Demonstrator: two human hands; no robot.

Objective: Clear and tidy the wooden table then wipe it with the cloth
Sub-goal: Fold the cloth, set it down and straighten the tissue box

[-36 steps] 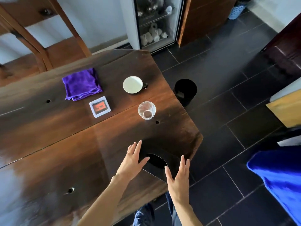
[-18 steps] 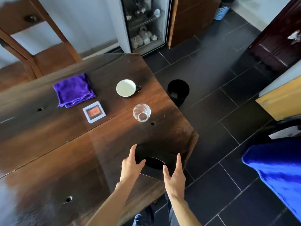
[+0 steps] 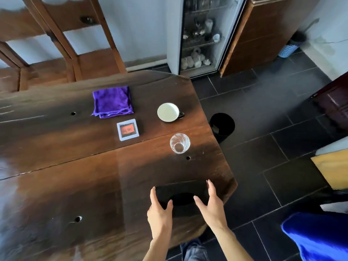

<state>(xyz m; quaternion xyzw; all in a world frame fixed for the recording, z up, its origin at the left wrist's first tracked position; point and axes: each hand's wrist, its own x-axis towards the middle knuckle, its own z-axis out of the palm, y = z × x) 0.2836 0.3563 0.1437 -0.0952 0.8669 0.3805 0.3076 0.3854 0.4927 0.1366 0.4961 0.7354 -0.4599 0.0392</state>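
Wooden table fills the left and centre of the view — its right edge runs diagonally from about 12 o'clock down to 5 o'clock, with dark tiled floor open beyond it. Wide bare wood across the whole 7 to 10 o'clock side, only small round holes in it. Glass-door cabinet stands at 12 o'clock past the table's far corner. Black bin sits on the floor at 2 o'clock, just off the table edge.

Black tray lies flat at 5 o'clock, near the table's near-right corner, with a round dip in its middle. Left hand is at its left side, right hand at its right; fingers straight and spread apart, thumbs over the tray's near part — cannot tell if they touch it, nothing gripped.

Purple cloth is folded at 11 o'clock, well apart from the hands. White cup with a dark handle sits at 12 o'clock, near the right edge. Clear glass stands upright between cup and tray. Small white square box lies just below the cloth; its orange label carries dark writing, too blurred to read.
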